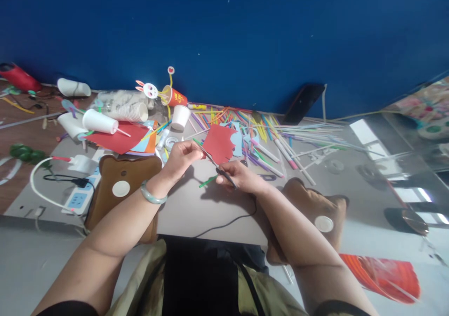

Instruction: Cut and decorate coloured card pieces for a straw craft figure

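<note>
Head view, centre of frame: right hand (pixel 242 176) grasps black-handled metal scissors (pixel 229 180), blades angled to the left hand (pixel 182 158), its fingers pinched; on what, can't tell. Closing blades could nick those fingertips. Jagged red paper sheet (pixel 219 143) just beyond; a stray snip might catch it. Upright white paper cup (pixel 180 118), above left hand: a knuckle bump could topple it.
</note>
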`<state>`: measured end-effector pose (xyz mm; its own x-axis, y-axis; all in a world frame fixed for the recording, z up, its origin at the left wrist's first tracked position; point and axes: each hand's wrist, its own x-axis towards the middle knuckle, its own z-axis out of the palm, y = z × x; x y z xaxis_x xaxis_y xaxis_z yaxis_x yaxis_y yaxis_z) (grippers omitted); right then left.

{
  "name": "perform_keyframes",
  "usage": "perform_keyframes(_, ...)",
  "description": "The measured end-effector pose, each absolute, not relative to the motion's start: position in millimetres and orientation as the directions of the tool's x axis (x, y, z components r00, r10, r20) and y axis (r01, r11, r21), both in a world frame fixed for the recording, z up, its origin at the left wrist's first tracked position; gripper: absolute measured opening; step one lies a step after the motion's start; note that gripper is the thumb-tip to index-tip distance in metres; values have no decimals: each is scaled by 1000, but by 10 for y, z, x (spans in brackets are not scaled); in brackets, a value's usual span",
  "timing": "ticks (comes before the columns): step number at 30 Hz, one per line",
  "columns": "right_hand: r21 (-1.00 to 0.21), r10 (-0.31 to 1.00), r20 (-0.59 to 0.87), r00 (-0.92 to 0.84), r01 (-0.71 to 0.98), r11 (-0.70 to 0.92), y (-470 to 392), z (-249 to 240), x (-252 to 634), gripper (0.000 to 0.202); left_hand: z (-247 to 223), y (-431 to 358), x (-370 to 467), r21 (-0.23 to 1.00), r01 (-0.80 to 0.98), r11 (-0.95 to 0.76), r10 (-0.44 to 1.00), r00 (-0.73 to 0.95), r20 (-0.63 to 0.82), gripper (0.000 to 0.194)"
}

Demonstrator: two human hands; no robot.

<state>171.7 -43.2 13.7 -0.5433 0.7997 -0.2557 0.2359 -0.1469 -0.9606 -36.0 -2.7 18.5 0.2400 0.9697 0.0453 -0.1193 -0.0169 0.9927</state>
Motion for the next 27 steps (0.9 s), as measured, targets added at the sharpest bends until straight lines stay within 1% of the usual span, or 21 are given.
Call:
perform_keyframes(5, -956, 813, -256, -522, 259, -135, -421, 128, 1720, 51, 183, -33, -361, 993, -118, 5, 969, 247, 24, 10)
perform_keyframes(9, -962, 887, -192, -420, 259, -85, -420, 154, 1700, 54, 159, -29, -343, 993, -116, 1, 975, 221, 25, 10)
perform_keyframes(12, -972, 923, -145, -357, 225, -66, -422, 169, 1690, 57, 115, -8, -332, 994, -107, 17, 982, 190, 4, 11)
perform_keyframes(14, -975, 921, -148, -360, 211, -74, -425, 170, 1680, 60, 79, 12, -329, 993, -111, 27, 988, 152, -10, 12)
perform_keyframes(18, -967, 887, -203, -415, 228, -115, -447, 153, 1628, 60, 18, 43, -326, 992, -122, 11, 995, 97, 1, 14)
perform_keyframes(22, -962, 877, -229, -422, 236, -138, -478, 107, 1550, 60, -15, 38, -306, 990, -141, 15, 996, 86, -3, 16)
perform_keyframes(27, -964, 889, -205, -410, 241, -111, -491, 59, 1508, 62, -42, 9, -272, 981, -187, 52, 994, 103, -33, 17)
